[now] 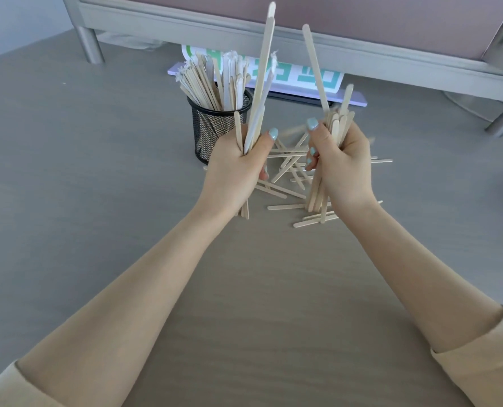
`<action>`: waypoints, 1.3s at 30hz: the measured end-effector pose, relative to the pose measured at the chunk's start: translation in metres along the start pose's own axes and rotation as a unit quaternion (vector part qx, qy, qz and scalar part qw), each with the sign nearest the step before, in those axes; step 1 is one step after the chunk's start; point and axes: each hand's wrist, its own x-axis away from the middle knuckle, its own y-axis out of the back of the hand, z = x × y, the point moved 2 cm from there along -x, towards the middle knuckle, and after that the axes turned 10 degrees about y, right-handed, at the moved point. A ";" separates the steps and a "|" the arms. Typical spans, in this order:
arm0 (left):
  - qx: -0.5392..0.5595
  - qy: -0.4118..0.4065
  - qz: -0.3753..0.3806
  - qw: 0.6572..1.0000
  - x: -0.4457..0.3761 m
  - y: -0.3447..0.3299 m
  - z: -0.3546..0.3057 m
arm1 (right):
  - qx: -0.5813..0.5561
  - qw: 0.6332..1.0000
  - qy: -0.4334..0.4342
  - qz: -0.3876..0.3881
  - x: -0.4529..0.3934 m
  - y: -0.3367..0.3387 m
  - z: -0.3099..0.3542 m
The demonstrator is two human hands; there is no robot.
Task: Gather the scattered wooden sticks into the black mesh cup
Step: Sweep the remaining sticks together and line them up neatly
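Observation:
A black mesh cup (207,129) stands upright on the grey table, with several wooden sticks and paper-wrapped sticks fanning out of its top. My left hand (235,168) is closed around a small upright bundle of long sticks (262,71), just right of the cup. My right hand (344,165) grips a thicker upright bundle of sticks (336,127), held apart from the left. Between and beneath both hands, several loose sticks (288,163) lie criss-crossed on the table.
A grey metal shelf frame (273,33) with round legs crosses the back. A white card with green print (303,74) lies under it, behind the cup. The grey table surface (97,171) stretches to the left and toward me.

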 end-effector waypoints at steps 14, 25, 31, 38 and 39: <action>0.065 -0.053 -0.061 0.995 0.008 0.007 -0.017 | -0.018 0.997 0.032 -0.065 0.005 0.001 0.001; 0.084 -0.026 -0.070 0.994 0.009 0.008 -0.019 | -0.052 0.996 0.014 -0.067 0.006 -0.001 0.006; 0.130 0.028 -0.047 0.990 0.001 0.007 -0.018 | -0.077 0.993 -0.048 -0.080 0.000 -0.002 0.006; 0.223 -0.003 -0.081 0.971 -0.021 0.031 -0.053 | -0.169 0.968 -0.078 -0.166 -0.017 0.009 0.006; 0.234 -0.014 -0.083 0.969 -0.026 0.035 -0.061 | -0.178 0.964 -0.082 -0.180 -0.022 0.010 0.005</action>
